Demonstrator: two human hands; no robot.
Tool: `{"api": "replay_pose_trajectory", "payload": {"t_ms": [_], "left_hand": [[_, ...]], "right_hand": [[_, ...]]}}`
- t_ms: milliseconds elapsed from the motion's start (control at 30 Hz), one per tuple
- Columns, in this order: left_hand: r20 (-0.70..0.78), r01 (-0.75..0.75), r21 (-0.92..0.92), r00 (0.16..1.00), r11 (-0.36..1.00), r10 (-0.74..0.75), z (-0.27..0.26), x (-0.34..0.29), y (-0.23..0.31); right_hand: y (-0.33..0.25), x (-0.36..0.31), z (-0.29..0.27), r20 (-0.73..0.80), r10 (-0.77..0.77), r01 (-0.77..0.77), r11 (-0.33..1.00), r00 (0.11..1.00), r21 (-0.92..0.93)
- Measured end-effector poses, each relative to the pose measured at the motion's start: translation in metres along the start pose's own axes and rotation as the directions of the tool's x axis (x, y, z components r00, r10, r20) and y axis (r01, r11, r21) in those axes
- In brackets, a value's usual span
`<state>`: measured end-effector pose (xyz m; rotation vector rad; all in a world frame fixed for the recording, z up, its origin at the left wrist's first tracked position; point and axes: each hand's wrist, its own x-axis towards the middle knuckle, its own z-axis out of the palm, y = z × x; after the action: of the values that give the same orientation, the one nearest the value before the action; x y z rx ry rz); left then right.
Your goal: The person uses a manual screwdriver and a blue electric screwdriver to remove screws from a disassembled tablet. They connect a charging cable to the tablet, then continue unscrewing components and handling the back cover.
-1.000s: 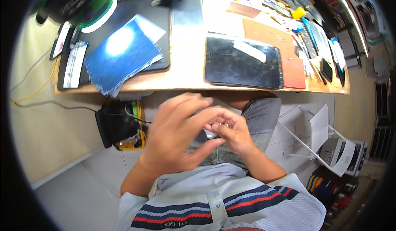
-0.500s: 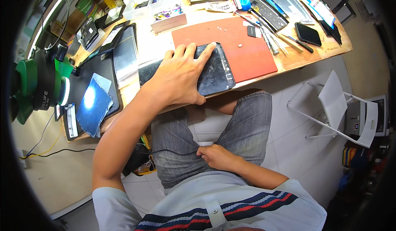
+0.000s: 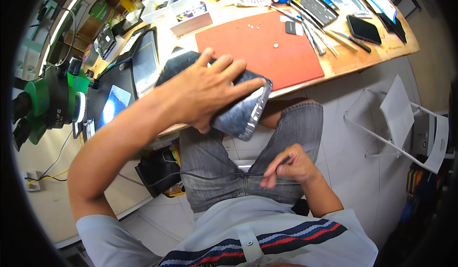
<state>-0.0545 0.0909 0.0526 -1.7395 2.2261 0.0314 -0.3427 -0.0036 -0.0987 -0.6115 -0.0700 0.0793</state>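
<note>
My left hand (image 3: 202, 88) spans a dark tablet (image 3: 238, 119), thumb at the near edge and fingers over the top. The tablet is tilted and juts out past the table's near edge above my lap. Under my palm, its middle is hidden. Over my right thigh, my right hand (image 3: 298, 164) is closed on a thin black cable (image 3: 210, 177), whose end pokes out between thumb and fingers. From there the cable runs left across my lap. An orange-red mat (image 3: 291, 66) lies just beyond the tablet.
Pens, tweezers and slim tools (image 3: 341, 43) lie right of the mat, beside a black phone (image 3: 364, 30). A box of small parts (image 3: 191, 24) stands behind. At left are a green-and-black microscope (image 3: 57, 102) and flat panels (image 3: 145, 59). A white folding chair (image 3: 396, 105) stands on the right.
My left hand has drawn the tablet toward me and tilted it over the table edge. My right hand has risen rightward from my lap with the cable's end.
</note>
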Motion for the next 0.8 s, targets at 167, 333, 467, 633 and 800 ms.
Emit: {"api": "replay_pose_trajectory", "payload": {"t_ms": [167, 333, 467, 633, 800], "left_hand": [[0.002, -0.065, 0.055, 0.998, 0.996, 0.065, 0.003, 0.007, -0.013], [0.032, -0.038, -0.026, 0.999, 0.999, 0.039, 0.001, 0.003, -0.011], [0.001, -0.024, -0.113, 1.000, 0.993, 0.024, 0.000, -0.001, -0.011], [-0.024, -0.034, -0.110, 0.999, 0.993, 0.031, 0.001, 0.001, -0.012], [0.027, -0.018, -0.175, 0.999, 0.984, 0.023, -0.001, 0.004, -0.013]], "right_hand": [[0.001, 0.016, 0.012, -0.214, -0.196, 0.130, 0.948, 0.957, -0.290], [-0.020, 0.034, 0.019, -0.520, -0.180, -0.119, 0.863, 0.835, -0.491], [-0.027, 0.046, 0.021, -0.525, -0.347, -0.118, 0.739, 0.777, -0.663], [-0.024, 0.054, 0.022, -0.526, -0.465, -0.121, 0.656, 0.712, -0.745], [-0.024, 0.059, 0.019, -0.488, -0.530, -0.096, 0.603, 0.693, -0.792]]}}
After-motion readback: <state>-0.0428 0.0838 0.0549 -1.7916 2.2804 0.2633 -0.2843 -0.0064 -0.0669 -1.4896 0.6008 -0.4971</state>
